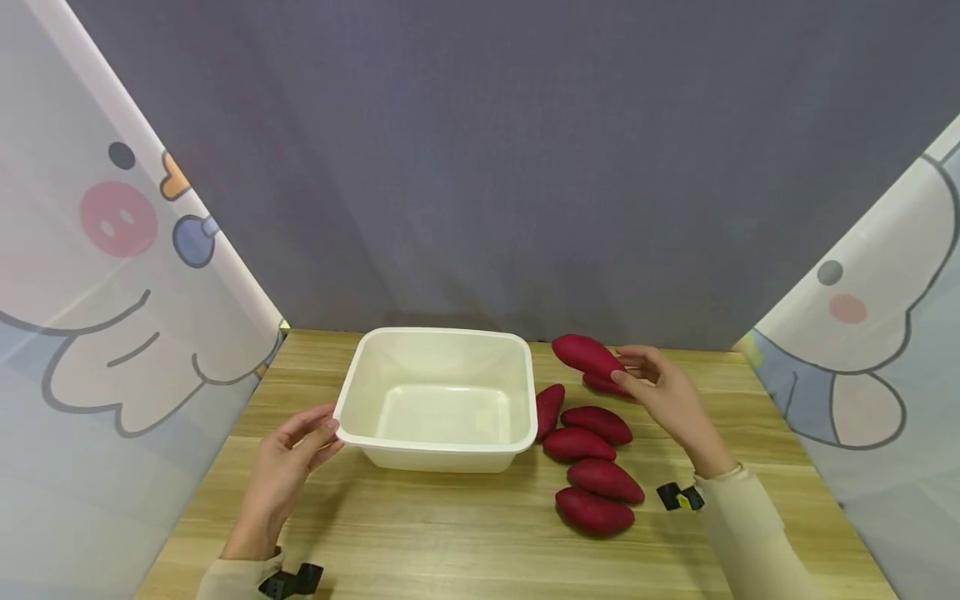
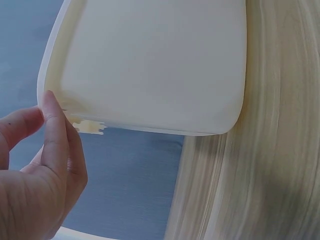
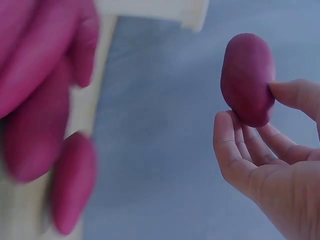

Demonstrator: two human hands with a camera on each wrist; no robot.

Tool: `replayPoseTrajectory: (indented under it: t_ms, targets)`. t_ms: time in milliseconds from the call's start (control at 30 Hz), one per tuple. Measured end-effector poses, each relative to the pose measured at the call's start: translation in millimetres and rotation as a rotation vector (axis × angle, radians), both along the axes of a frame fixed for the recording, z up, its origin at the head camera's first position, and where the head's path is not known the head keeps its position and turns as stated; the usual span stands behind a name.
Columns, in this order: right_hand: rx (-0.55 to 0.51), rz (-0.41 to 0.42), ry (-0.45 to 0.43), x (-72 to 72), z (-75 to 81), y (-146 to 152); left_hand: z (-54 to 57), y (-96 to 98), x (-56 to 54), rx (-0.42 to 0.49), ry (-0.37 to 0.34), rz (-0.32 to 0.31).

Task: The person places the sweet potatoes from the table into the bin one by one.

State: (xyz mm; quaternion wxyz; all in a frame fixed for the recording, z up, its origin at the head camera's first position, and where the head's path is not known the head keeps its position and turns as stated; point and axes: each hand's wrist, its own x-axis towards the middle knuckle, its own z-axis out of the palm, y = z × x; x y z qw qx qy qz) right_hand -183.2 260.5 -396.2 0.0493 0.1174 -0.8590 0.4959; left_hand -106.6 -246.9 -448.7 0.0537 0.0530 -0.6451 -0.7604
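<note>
My left hand (image 1: 288, 467) pinches the near left corner of a white plastic basin (image 1: 442, 458), thumb and fingers at its rim. In the left wrist view, the fingertips (image 2: 52, 107) meet the edge of the basin (image 2: 160, 65). The basin's inside is bare. At the back right, my right hand (image 1: 663, 396) holds a red sweet potato (image 1: 588, 354) by one end, raised over the table. The right wrist view shows this sweet potato (image 3: 247, 80) between the thumb and fingers. Another sweet potato (image 1: 603, 384) lies partly hidden below it.
Several more red sweet potatoes (image 1: 600, 481) lie right of the basin, one (image 1: 550, 408) close against its right side. A wooden table (image 1: 450, 542) carries everything. A grey curtain (image 1: 487, 167) hangs behind, with printed cloth panels (image 1: 112, 333) at both sides.
</note>
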Motion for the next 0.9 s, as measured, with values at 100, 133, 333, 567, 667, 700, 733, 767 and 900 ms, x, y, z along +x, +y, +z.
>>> replayPoseTrajectory:
  t_ms: [100,133,333,567,667,700,733,767,900]
  targets:
    - [0.030,0.046,0.034,-9.3,16.3,-20.4,-0.2,0.1,0.2,0.000,-0.003,0.005]
    - [0.038,0.062,0.043,-12.9,20.9,-27.9,-0.2,0.2,0.3,-0.003,-0.005,0.007]
    - [0.067,0.142,0.076,-32.5,44.2,-78.0,-0.2,0.5,0.4,-0.016,-0.009,0.013]
    - [0.114,0.275,0.089,-54.4,59.8,-137.1,0.1,0.5,-0.6,-0.018,-0.008,0.012]
    - [0.144,0.326,0.088,-63.7,60.9,-157.2,0.0,1.0,-0.8,-0.016,-0.013,0.011]
    - [0.149,0.340,0.086,-66.0,60.9,-163.5,-0.1,0.9,-0.6,-0.017,-0.013,0.009]
    - [0.154,0.348,0.080,-68.1,60.6,-169.6,-0.2,0.7,-0.5,-0.014,-0.013,0.008]
    - [0.153,0.356,0.070,-69.9,59.9,-175.6,-0.3,0.3,-0.1,-0.014,-0.013,0.007]
    - [0.139,0.384,0.033,-76.1,55.2,-197.8,0.2,-1.0,0.7,-0.008,-0.010,0.007]
